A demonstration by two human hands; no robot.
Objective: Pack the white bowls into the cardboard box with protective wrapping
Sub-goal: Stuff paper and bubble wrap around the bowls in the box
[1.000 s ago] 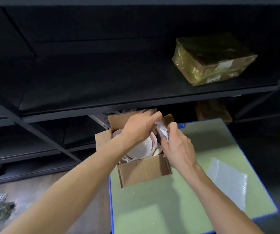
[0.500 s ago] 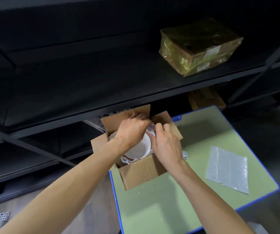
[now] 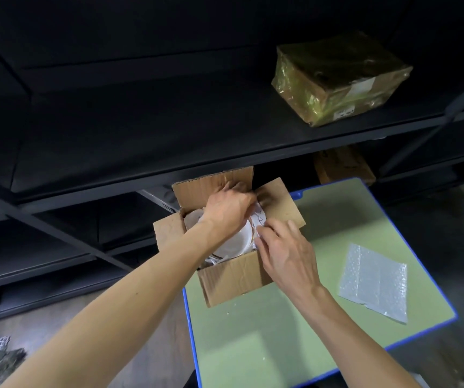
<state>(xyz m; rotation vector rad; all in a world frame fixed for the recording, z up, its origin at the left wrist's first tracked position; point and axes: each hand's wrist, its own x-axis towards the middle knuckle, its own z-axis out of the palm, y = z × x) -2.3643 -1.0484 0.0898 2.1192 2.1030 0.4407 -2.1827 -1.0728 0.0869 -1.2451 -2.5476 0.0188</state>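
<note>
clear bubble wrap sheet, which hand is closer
Right. The right hand is at the right edge of the brown cardboard box, left of the clear bubble wrap sheet; the left hand is in the box, farther away.

My left hand (image 3: 226,211) covers most of the white bowl (image 3: 235,243) in the cardboard box (image 3: 233,278), so I see only a piece of it. The fingertips are blurred at the far flap, and I cannot tell what they hold. My right hand (image 3: 286,253) hides part of the wrapping (image 3: 258,219). The table (image 3: 253,345) is cut off at its near edge. The label on the parcel (image 3: 337,79) is too small to read.
</note>
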